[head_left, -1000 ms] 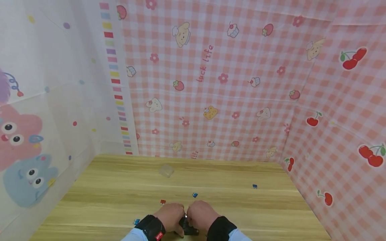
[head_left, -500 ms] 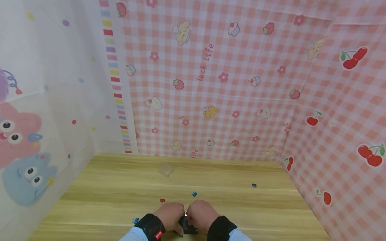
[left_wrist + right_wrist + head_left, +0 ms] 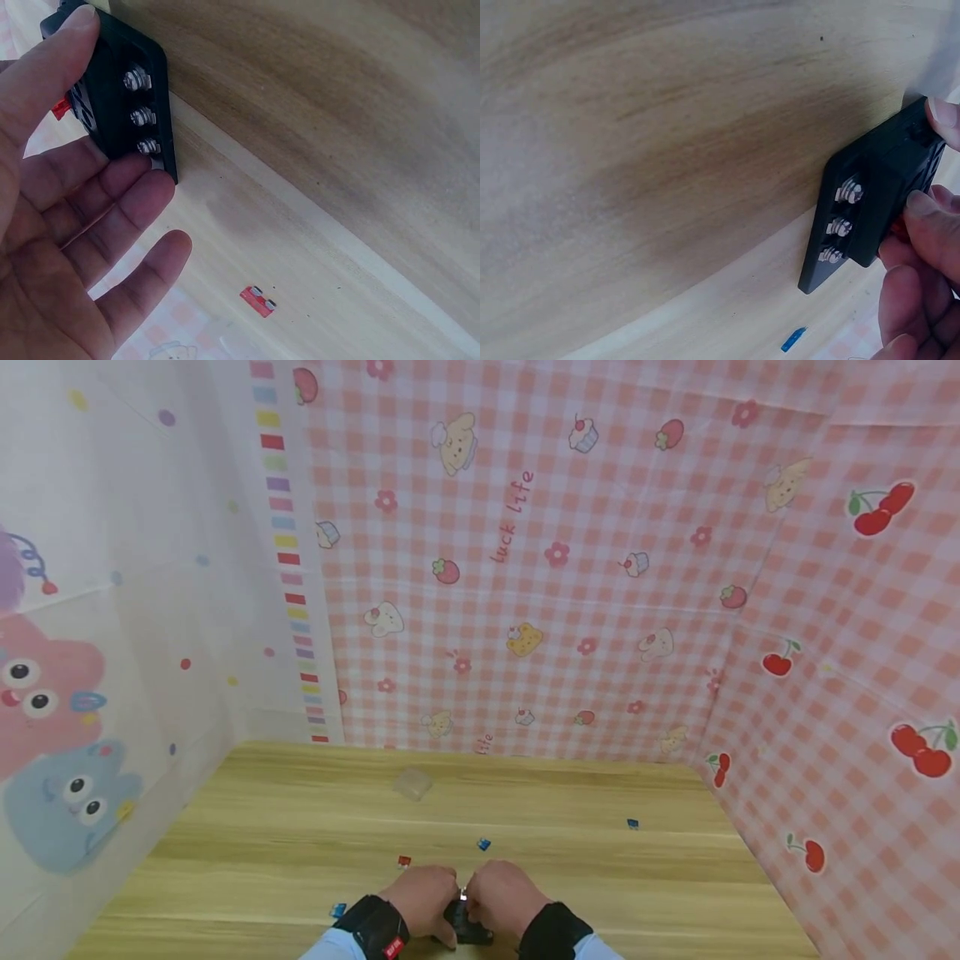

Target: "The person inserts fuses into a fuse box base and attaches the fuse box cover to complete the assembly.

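Note:
In the left wrist view, a black fuse block [image 3: 124, 90] with a row of metal screw terminals is gripped by my left hand [image 3: 423, 897], thumb on its face and fingertips at its lower edge. My right hand [image 3: 504, 897] works at the same block. Its thumb and finger pinch a small red blade fuse [image 3: 61, 108], mostly covered by fingertips in the right wrist view. Whether this fuse sits in a slot cannot be told. The block [image 3: 471, 931] is partly hidden under both hands in the head view.
A red blade fuse [image 3: 404, 861] lies beyond my left hand. Blue blade fuses lie at the left [image 3: 338, 910], just past the hands [image 3: 483, 843] and farther right [image 3: 633, 824]. A clear plastic cover [image 3: 413, 783] is at the back. Cloth walls [image 3: 525, 593] enclose the wooden table [image 3: 570, 877].

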A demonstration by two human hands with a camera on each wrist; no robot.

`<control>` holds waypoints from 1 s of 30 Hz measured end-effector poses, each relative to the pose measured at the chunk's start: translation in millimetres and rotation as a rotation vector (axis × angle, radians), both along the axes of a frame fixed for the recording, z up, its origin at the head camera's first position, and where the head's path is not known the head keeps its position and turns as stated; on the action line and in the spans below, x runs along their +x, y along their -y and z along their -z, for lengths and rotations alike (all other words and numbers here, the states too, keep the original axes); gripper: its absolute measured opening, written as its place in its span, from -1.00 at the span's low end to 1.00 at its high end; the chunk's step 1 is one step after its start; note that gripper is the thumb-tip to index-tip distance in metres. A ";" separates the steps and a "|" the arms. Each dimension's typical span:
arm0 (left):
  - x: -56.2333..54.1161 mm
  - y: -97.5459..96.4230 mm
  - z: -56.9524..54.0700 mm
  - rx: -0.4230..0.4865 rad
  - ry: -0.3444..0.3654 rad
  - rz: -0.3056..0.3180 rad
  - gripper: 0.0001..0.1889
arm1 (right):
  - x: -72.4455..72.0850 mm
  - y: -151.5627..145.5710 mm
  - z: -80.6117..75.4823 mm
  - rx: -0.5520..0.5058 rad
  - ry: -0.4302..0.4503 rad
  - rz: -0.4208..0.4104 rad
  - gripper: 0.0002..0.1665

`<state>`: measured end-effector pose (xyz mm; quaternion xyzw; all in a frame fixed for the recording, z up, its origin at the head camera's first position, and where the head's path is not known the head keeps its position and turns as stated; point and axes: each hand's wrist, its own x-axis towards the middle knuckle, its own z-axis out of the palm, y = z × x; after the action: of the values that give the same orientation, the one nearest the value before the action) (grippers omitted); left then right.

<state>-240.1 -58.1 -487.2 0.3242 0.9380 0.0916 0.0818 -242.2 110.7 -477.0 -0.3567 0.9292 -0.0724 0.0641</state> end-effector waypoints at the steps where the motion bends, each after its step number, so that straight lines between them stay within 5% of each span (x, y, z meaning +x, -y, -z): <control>1: -0.1 -0.1 0.1 0.001 0.002 -0.001 -0.64 | 0.2 -0.2 -0.1 0.000 0.001 0.001 -0.91; 30: -1.2 -1.4 0.3 -0.055 -0.018 -0.001 -0.63 | 6.5 2.1 -11.0 0.044 0.018 0.047 -0.92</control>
<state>-241.3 -56.7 -487.5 0.3224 0.9410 0.0629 0.0820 -235.7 108.6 -466.0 -0.3325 0.9381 -0.0569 0.0787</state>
